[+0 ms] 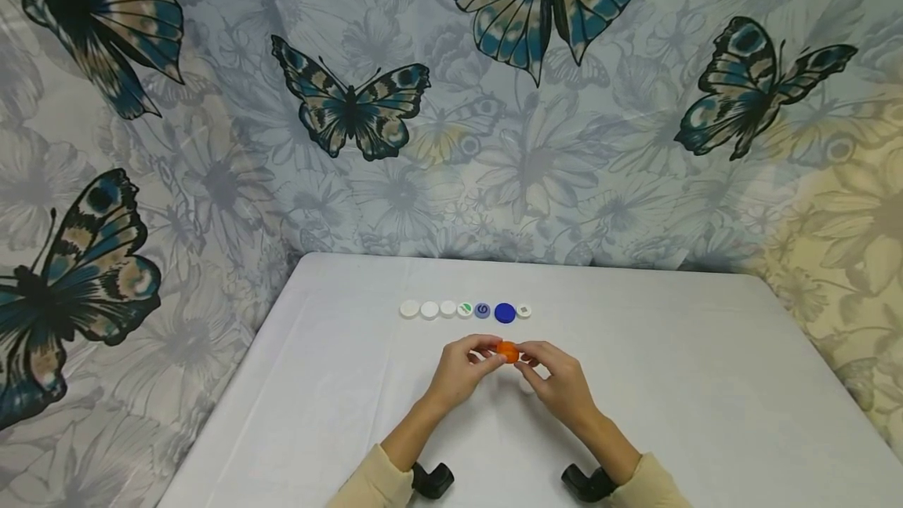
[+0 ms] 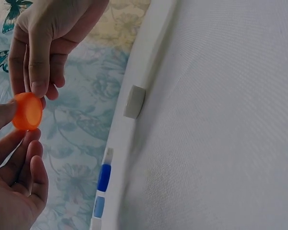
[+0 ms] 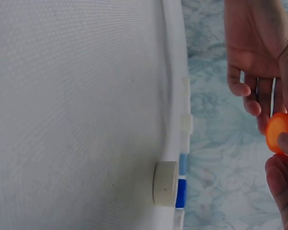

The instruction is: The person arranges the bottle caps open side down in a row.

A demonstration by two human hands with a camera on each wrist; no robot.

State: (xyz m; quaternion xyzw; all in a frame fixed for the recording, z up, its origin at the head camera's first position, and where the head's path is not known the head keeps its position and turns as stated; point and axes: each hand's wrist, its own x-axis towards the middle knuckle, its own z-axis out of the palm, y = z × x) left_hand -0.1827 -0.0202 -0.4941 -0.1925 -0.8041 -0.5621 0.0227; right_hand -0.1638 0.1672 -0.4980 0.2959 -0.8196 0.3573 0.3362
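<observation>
Between both hands is an orange bottle cap (image 1: 507,352), raised above the white table. My left hand (image 1: 457,371) pinches its left side with thumb and fingertips. On the other side, my right hand (image 1: 560,384) pinches it too, its thumb over the cap's open face in the right wrist view. Seen from the left wrist, the cap (image 2: 28,111) shows its hollow inside. Under the right hand, a white cap (image 1: 527,386) sits on the table, partly hidden in the head view; the right wrist view shows this cap (image 3: 165,183) whole.
Beyond the hands, several caps stand in a row: white ones such as this cap (image 1: 409,309), a green-marked white cap (image 1: 464,310), a light blue cap (image 1: 482,310) and a dark blue cap (image 1: 504,313). A butterfly-patterned cloth (image 1: 451,202) hangs behind the table (image 1: 317,351).
</observation>
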